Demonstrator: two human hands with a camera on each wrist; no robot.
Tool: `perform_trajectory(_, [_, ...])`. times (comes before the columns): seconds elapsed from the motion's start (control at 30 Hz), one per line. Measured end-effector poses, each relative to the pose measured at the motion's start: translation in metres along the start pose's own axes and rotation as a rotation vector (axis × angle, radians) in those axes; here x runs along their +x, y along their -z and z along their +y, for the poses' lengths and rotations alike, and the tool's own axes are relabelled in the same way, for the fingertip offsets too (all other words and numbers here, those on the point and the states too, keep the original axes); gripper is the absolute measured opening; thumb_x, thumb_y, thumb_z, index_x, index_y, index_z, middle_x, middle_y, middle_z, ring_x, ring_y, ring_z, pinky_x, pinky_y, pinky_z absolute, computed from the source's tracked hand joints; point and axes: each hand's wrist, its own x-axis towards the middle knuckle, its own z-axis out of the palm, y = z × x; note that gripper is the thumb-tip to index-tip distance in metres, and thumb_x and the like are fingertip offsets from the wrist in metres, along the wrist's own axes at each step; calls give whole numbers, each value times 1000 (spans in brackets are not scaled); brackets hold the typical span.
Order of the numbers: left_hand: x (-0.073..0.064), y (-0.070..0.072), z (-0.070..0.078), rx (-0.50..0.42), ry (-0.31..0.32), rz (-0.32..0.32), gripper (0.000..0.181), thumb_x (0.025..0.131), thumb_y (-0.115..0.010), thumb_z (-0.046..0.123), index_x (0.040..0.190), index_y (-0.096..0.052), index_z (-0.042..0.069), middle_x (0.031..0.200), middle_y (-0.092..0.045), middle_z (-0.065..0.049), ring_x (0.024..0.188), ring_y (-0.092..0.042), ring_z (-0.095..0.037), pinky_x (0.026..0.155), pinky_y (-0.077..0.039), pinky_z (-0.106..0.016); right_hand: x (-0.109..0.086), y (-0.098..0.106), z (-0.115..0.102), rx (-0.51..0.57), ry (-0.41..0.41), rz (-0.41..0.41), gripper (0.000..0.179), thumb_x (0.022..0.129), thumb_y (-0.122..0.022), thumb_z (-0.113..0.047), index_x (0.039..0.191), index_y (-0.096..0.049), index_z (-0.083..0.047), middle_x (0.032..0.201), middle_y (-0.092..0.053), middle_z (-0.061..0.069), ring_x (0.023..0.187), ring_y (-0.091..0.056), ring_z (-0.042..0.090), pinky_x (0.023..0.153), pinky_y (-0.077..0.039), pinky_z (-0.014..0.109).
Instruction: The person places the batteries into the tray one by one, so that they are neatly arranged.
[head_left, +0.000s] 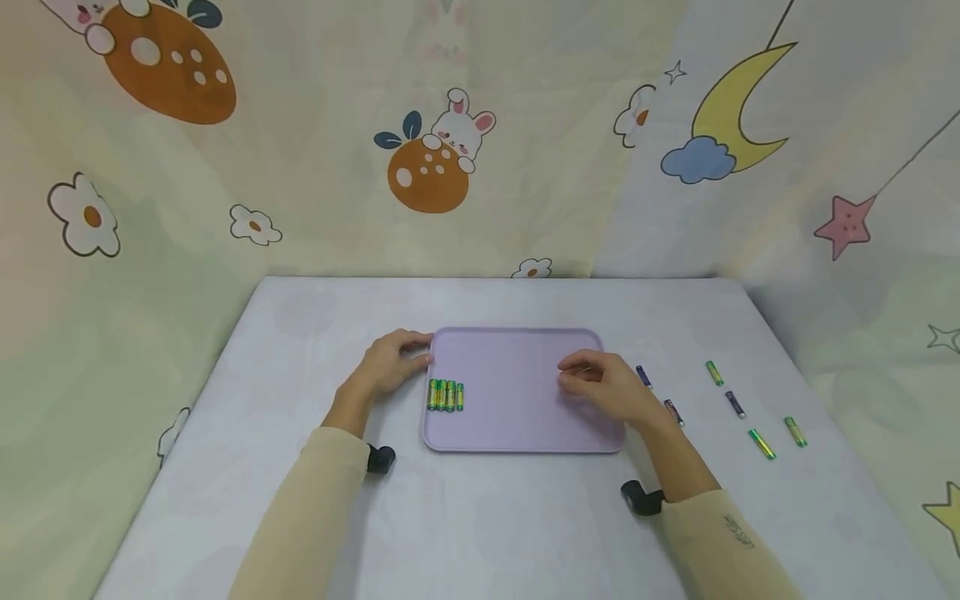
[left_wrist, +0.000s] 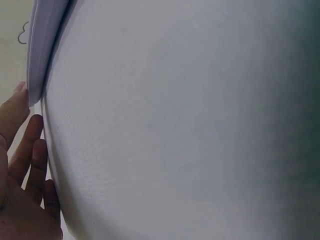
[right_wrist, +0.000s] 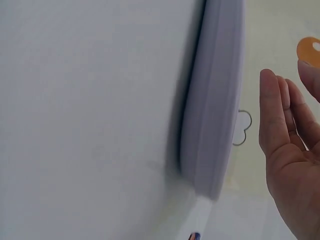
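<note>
A lilac tray (head_left: 525,429) lies on the table. Several green batteries (head_left: 446,396) stand side by side in a row along its left edge. My left hand (head_left: 386,362) is at the tray's left rim; in the left wrist view its thumb (left_wrist: 17,107) touches the tray corner, the other fingers loosely bent. Above the tray's right part is my right hand (head_left: 603,383), and in the right wrist view its fingers (right_wrist: 270,105) are fairly straight, thumb apart, with nothing visible between them.
Right of the tray lie loose batteries: dark ones (head_left: 735,404), one near the tray (head_left: 643,377), and green ones (head_left: 762,444) farther out. The white-covered table (head_left: 487,525) meets a patterned cloth backdrop (head_left: 525,167) behind and at both sides.
</note>
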Motion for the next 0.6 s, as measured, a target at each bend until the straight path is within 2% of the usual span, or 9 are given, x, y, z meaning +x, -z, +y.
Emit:
perform_trajectory(0.17, [0, -3, 2, -9, -11, -6, 48, 98, -70, 34, 143, -62, 18, 144, -59, -11, 136, -51, -34, 117, -38, -55, -10, 20, 6, -27, -6, 44, 32, 98, -72, -19, 123, -67, 2, 111, -72, 14, 99, -68, 24, 82, -58, 24])
perform_trajectory(0.4, [-3, 1, 0, -18, 23, 6, 46, 98, -71, 35, 142, -63, 21, 145, -59, -8, 138, -50, -33, 118, -37, -55, -17, 41, 18, -37, -19, 111, 34, 99, -71, -20, 124, -65, 2, 111, -71, 17, 97, -69, 21, 82, -58, 22])
perform_trajectory(0.6, [-1, 2, 2, -11, -8, -9, 47, 98, -70, 35, 142, -62, 19, 144, -59, -10, 136, -50, -34, 117, -37, -55, -29, 58, 34, -74, -37, 205, 34, 100, -69, -22, 126, -65, 1, 110, -71, 18, 95, -72, 18, 79, -59, 23])
